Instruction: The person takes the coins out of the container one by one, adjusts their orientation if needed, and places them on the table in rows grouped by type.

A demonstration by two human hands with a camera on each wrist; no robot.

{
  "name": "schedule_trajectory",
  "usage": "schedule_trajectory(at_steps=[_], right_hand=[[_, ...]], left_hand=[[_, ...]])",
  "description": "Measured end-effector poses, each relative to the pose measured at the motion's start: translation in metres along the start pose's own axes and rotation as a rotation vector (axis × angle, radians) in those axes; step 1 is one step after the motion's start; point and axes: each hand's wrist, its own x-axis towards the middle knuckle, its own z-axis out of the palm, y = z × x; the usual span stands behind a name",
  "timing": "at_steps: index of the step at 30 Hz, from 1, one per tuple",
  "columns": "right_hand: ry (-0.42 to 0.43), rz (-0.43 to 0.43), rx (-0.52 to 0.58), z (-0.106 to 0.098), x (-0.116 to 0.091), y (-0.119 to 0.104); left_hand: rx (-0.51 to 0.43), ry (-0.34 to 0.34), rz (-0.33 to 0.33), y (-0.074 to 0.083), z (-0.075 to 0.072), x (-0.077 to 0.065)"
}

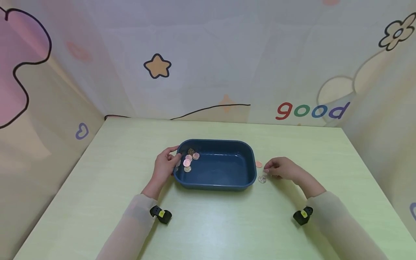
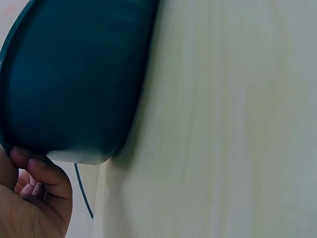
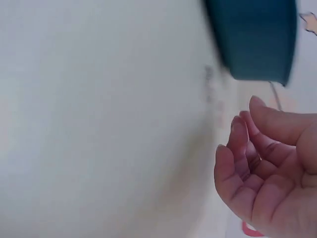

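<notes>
Two bare hands are seen at opposite ends of one dark-blue, glossy, rounded-rectangular tray (image 1: 224, 168), set on a pale yellow-green, wood-grained desk (image 1: 211, 227). Tray's 9 o'clock rim is gripped by the left hand (image 1: 164, 164), thumb at the edge and fingers bent below it. Right hand (image 1: 282, 169) is held at 3 o'clock, apart from the tray; fingers are loosely curled, with thumb tip and fingertips left slightly apart.

Between right hand and tray, two loose coins are seen on the desk: a flat, round, pinkish coin (image 1: 258, 164) at 3 o'clock, just beside the tray wall (contact cannot be told), and a round, shiny, silvery coin (image 1: 262, 179) at 4 o'clock, near the fingertips.

Inside the tray, a cluster of small round coins is gathered at the 9 o'clock end. A dark-gold coin (image 1: 191, 151) is placed at the cluster's 12 o'clock, pink coins (image 1: 186, 163) are partly overlapped below it, and a pale silvery one is seen at 6 o'clock. More are partly hidden by the left thumb; exact count cannot be told.

Black, yellow-marked devices (image 1: 303, 215) are worn at both wrists over pale sleeves (image 1: 341, 220). On the backdrop cloth (image 1: 208, 65), an orange star (image 1: 157, 66) is printed at 11 o'clock, multicoloured "good" lettering (image 1: 312, 111) at 2.
</notes>
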Motion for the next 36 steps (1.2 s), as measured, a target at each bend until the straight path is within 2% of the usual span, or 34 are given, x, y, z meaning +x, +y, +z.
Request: schedule_trajectory(at_steps=[5,11,17,26,36], right_hand=[[0.030,-0.029,0.037,-0.025,-0.005,-0.014],[0.085,-0.114,-0.041,-0.046,-0.008,-0.045],[0.079,-0.206,-0.096,-0.059,-0.003,-0.078],[-0.039,-0.270,-0.225,-0.058,0.017,-0.128],[-0.156,-0.300,-0.350,-0.037,0.056,-0.168]], left_hand=[[-0.001,0.000,-0.004,0.001,0.001,-0.001],[0.022,-0.007,-0.015,0.003,0.000,-0.001],[0.031,-0.002,-0.025,0.002,0.001,-0.001],[0.035,-0.002,-0.028,0.001,0.002,0.000],[0.024,-0.003,-0.011,0.001,0.001,0.000]])
